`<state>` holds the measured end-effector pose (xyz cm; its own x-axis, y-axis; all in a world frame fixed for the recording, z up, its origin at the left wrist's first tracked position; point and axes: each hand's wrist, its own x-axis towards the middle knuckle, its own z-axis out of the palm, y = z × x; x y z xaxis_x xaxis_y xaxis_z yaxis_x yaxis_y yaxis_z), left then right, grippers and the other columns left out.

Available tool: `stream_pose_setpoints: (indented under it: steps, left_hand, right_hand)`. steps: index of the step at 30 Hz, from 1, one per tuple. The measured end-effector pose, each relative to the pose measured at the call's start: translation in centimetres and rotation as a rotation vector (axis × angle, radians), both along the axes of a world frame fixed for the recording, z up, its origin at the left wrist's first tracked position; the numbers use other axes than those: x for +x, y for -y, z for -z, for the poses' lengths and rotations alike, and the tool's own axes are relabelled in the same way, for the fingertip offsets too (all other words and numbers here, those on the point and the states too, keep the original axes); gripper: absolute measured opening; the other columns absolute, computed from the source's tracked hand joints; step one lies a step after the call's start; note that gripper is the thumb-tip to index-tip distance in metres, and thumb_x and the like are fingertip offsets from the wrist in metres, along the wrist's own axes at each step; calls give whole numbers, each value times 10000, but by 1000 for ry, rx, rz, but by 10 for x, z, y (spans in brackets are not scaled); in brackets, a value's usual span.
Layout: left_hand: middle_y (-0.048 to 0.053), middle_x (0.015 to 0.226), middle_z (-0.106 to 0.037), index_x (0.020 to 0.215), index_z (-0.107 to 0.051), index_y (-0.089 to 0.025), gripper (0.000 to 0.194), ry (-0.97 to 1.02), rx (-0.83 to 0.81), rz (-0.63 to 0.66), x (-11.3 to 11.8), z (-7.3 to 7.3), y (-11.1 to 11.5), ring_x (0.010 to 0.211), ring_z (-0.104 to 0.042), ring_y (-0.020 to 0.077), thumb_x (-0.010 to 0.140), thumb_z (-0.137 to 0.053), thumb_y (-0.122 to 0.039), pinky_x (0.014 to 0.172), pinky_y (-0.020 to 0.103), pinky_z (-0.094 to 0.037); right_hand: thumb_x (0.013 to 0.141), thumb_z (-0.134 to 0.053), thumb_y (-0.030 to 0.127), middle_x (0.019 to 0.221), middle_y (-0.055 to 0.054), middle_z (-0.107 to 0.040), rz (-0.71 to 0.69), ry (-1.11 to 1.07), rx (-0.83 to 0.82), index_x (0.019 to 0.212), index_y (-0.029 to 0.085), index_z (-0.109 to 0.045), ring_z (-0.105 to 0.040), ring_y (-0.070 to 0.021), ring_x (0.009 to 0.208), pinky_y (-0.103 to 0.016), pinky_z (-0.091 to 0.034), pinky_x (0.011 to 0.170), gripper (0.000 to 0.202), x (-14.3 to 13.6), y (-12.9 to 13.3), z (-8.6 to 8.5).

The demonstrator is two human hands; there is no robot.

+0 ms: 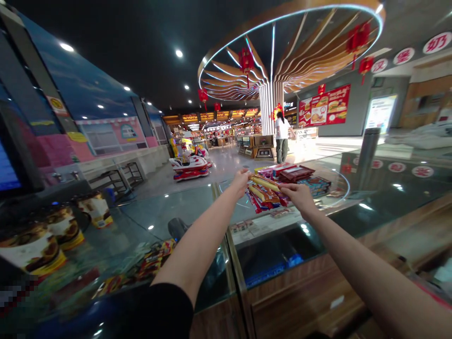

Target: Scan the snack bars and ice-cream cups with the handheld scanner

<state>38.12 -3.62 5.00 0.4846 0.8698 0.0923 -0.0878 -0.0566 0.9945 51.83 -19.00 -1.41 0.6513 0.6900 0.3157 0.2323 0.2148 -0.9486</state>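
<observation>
One left hand [241,182] and one right hand [299,196] pinch one yellow packet [265,183] near several packets [265,199].

round white signs [404,56] at upper right read "汉", "堡" and "奶" in red.

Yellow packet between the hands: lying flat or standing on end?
Flat: the yellow packet stretches lengthwise from the left hand to the right hand, one at each end.

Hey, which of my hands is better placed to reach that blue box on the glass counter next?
Probably your right hand: the blue box lies close by on its side. Your left hand is farther off, at the other end of the yellow packet both hands seem to hold.
</observation>
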Motion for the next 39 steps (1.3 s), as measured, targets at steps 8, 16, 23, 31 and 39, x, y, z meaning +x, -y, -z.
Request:
stream_pose_setpoints:
  steps: [8,16,23,31,39]
  left_hand:
    - [81,899,-695,1110,-510,-162,279,-79,92,48,24,15,-24,881,-666,181,873,-576,-294,856,313,-472]
    - [124,967,-721,1114,-512,-162,308,-173,159,52,39,28,-35,848,-681,196,891,-543,-372,821,312,-483]
    - [130,954,-735,1075,-563,-168,305,-273,295,-44,38,34,-37,892,-671,235,870,-566,-394,848,344,-463]
    - [128,958,-734,1017,-620,-161,264,-352,430,-93,35,37,-35,953,-651,238,873,-580,-379,902,339,-439]
    - [139,1089,-715,1056,-634,-148,270,-435,496,-92,32,33,-30,1010,-643,240,908,-522,-343,944,360,-439]
  right_hand:
    - [785,-526,189,715,-21,-752,-91,250,-188,1100,172,-761,-655,-160,571,-263,-515,540,393,-3,6,11]
    - [798,-477,143,837,-45,-765,-142,320,-207,1152,197,-737,-700,-187,729,-320,-568,710,442,-15,5,11]
    - [799,-451,123,950,-66,-764,-114,340,-198,1121,174,-741,-691,-184,742,-325,-546,741,436,-12,3,14]
    - [794,-438,116,929,-58,-743,-120,336,-152,1097,173,-713,-669,-163,693,-292,-533,673,414,-3,-1,26]
    - [789,-483,133,836,-35,-715,-111,308,-133,1054,179,-690,-646,-145,654,-266,-525,634,339,-3,-2,28]
